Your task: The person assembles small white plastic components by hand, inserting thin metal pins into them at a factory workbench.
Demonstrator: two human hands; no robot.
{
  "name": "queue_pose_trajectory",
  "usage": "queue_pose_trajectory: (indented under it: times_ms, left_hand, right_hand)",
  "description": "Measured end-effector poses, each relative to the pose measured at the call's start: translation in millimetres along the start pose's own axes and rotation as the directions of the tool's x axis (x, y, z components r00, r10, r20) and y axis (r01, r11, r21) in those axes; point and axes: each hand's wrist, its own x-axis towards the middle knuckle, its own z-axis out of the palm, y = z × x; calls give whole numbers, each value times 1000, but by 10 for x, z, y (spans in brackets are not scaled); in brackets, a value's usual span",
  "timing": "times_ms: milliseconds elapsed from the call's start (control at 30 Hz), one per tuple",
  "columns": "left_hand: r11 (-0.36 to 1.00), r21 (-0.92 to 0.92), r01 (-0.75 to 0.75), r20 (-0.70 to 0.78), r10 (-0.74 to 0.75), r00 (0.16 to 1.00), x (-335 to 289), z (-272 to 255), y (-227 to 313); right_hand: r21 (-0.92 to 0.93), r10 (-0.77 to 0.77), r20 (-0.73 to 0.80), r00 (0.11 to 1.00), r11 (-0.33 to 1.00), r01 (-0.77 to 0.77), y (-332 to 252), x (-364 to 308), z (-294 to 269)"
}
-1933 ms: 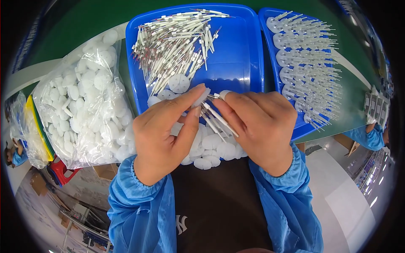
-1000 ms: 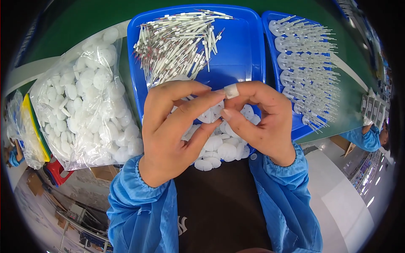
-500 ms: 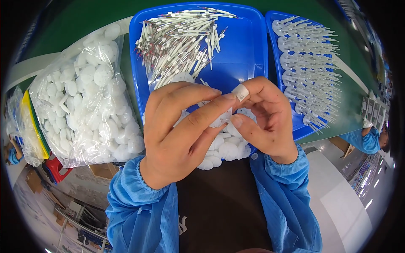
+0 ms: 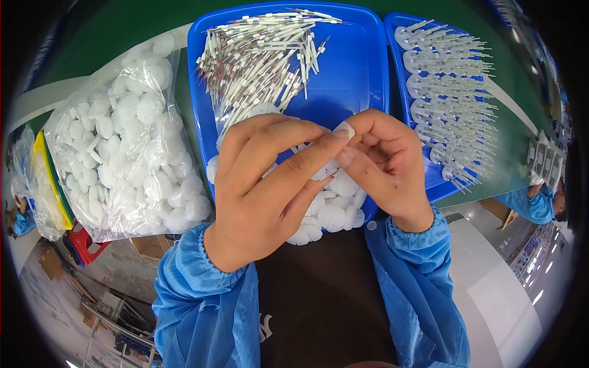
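Blue sleeves near edge. Left hand (image 4: 270, 190) and right hand (image 4: 383, 162) meet over near end of blue tray (image 4: 362, 73), fingertips closed together on small white cap (image 4: 345, 129), pinched between both, nearer right thumb; its long axis can't be told. White discs (image 4: 331, 211) heaped beneath hands. Farther: white pins (image 4: 257, 61) piled, lying mostly left-right. Right: second tray (image 4: 429, 184) with assembled pieces (image 4: 448, 92). Left: bag of discs (image 4: 123, 147) on green bench (image 4: 116, 30).

White discs (image 4: 334, 214) lie at six o'clock in the blue tray (image 4: 362, 67); white tubes (image 4: 257, 55) with red marks at twelve; blue sleeves (image 4: 202, 294); green table (image 4: 110, 30).
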Motion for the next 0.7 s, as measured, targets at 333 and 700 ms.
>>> queue_pose_trajectory:
  times_ms: [333,700]
  left_hand:
    - [973,187,139,246,-183,952,36,131,-161]
    - [957,281,73,221,-139,965,160,249,-220]
  right_hand:
    - [-944,-358,259,897,103,314,114,58,-210]
    - [-950,-397,246,884,82,302,141,73,-175]
